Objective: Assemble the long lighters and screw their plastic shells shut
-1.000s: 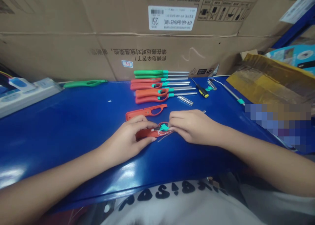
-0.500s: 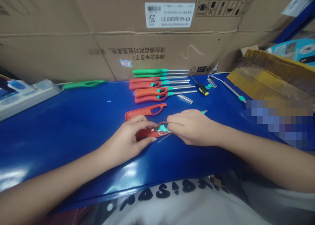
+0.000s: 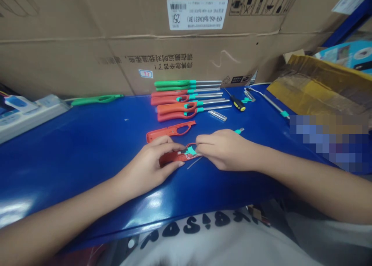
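Observation:
Between my hands lies an opened red lighter shell [image 3: 171, 158], its hollow side up, with a teal part [image 3: 191, 150], a dark piece and thin white wires inside. My left hand [image 3: 155, 161] grips the shell's left end between thumb and fingers. At the shell's right end, the fingers of my right hand [image 3: 213, 149] are pinched together by the teal part; they hide the rod's near end. A teal-and-metal tip [image 3: 239, 131] shows beyond my right hand. The other red half shell [image 3: 171, 132] lies just behind, hollow side up.
Behind are several finished-looking lighters [image 3: 174, 100], a screwdriver [image 3: 238, 104] and a clear tube [image 3: 217, 115]. A green shell [image 3: 97, 99] and power strip [image 3: 35, 113] lie left. Cardboard [image 3: 87, 64] stands at the back; a taped box [image 3: 316, 87] sits right.
The view has shifted slightly. Both hands keep nearly the same place and hold at the red shell, with the teal part a little more visible.

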`<state>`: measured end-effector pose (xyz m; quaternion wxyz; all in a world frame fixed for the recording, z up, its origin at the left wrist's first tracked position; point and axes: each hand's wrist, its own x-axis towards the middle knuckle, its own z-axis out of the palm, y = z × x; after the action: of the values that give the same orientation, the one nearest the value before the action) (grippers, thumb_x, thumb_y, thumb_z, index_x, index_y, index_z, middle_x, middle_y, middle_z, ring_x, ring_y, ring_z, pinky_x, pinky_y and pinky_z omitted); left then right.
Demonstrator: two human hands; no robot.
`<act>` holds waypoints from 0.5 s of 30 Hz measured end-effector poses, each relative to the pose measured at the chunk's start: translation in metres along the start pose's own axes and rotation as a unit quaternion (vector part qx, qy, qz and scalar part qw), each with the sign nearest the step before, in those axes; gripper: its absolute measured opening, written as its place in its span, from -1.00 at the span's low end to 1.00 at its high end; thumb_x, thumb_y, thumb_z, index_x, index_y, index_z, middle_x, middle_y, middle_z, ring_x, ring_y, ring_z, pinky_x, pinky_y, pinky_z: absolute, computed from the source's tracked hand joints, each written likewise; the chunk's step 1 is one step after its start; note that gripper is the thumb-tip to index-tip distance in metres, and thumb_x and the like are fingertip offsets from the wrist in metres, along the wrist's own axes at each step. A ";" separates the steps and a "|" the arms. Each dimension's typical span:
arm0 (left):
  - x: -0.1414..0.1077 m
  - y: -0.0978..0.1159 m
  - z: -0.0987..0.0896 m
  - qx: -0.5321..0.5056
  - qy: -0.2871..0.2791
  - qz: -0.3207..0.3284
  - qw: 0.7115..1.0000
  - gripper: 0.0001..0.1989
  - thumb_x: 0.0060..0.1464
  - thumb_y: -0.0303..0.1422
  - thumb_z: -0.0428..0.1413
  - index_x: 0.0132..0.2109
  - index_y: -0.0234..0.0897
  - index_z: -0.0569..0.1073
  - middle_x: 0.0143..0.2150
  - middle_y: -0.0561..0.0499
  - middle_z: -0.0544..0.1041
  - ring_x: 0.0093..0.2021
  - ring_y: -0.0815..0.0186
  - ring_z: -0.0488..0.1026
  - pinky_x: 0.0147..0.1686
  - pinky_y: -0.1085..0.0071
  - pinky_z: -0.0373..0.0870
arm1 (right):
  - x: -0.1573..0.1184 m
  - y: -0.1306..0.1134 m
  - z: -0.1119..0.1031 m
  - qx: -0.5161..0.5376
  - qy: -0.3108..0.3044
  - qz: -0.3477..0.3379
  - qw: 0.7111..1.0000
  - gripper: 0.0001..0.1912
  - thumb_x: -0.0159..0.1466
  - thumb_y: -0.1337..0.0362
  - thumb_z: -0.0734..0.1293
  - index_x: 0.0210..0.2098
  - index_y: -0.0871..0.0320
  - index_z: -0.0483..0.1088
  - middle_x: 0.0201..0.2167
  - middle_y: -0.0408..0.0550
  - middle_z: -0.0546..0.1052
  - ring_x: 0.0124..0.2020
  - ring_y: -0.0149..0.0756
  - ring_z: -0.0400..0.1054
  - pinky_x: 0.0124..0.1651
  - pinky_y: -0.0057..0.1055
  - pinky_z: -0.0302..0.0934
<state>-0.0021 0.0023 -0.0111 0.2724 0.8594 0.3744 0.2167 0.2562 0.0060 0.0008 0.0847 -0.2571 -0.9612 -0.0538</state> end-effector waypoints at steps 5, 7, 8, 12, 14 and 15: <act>-0.001 0.000 0.001 0.005 0.003 0.002 1.000 -0.72 0.24 -0.29 0.18 0.07 -0.21 0.52 -0.07 -0.03 0.53 -0.07 0.22 0.51 0.00 0.24 0.45 | 0.001 -0.002 -0.002 -0.023 -0.023 -0.010 0.999 -0.83 0.31 0.46 0.20 -0.26 0.21 0.44 -0.31 -0.07 0.47 -0.48 -0.38 0.14 -0.44 -0.35 -0.17; -0.001 0.000 0.001 0.006 0.005 0.009 1.000 -0.73 0.25 -0.30 0.18 0.07 -0.23 0.51 -0.04 -0.05 0.54 -0.04 0.21 0.51 0.03 0.25 0.44 | 0.001 -0.003 -0.004 -0.037 -0.042 -0.024 0.998 -0.84 0.27 0.48 0.22 -0.26 0.21 0.42 -0.32 -0.07 0.46 -0.47 -0.37 0.16 -0.45 -0.34 -0.20; -0.001 0.000 0.001 0.009 0.007 0.012 1.000 -0.73 0.25 -0.30 0.18 0.06 -0.24 0.51 -0.04 -0.05 0.54 -0.04 0.22 0.51 0.03 0.25 0.44 | 0.001 -0.003 -0.004 -0.042 -0.049 -0.030 0.997 -0.84 0.25 0.49 0.23 -0.25 0.22 0.42 -0.32 -0.06 0.45 -0.45 -0.36 0.18 -0.45 -0.34 -0.21; -0.001 0.001 0.001 0.017 0.008 0.016 1.000 -0.73 0.26 -0.31 0.16 0.08 -0.23 0.50 -0.03 -0.06 0.53 -0.03 0.22 0.50 0.03 0.25 0.44 | 0.001 -0.003 -0.005 -0.058 -0.041 -0.038 0.997 -0.84 0.27 0.48 0.22 -0.23 0.22 0.41 -0.30 -0.04 0.47 -0.43 -0.35 0.21 -0.44 -0.33 -0.20; -0.001 0.002 0.001 0.012 0.007 0.013 1.000 -0.73 0.26 -0.30 0.16 0.08 -0.22 0.50 -0.02 -0.06 0.53 -0.02 0.21 0.50 0.04 0.24 0.43 | 0.000 -0.003 -0.005 -0.071 -0.016 -0.048 0.996 -0.81 0.33 0.47 0.18 -0.24 0.22 0.43 -0.29 -0.03 0.50 -0.43 -0.34 0.21 -0.43 -0.32 -0.18; -0.001 0.002 0.001 0.008 0.005 0.010 1.000 -0.73 0.26 -0.30 0.16 0.08 -0.22 0.51 -0.02 -0.06 0.53 -0.02 0.21 0.50 0.04 0.23 0.43 | 0.000 -0.003 -0.004 -0.078 0.000 -0.056 0.995 -0.77 0.37 0.47 0.15 -0.25 0.22 0.43 -0.29 -0.04 0.50 -0.44 -0.34 0.20 -0.43 -0.32 -0.17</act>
<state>-0.0014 -0.0002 -0.0105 0.2613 0.8644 0.3687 0.2204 0.2550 0.0032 0.0050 0.0607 -0.2091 -0.9668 -0.1335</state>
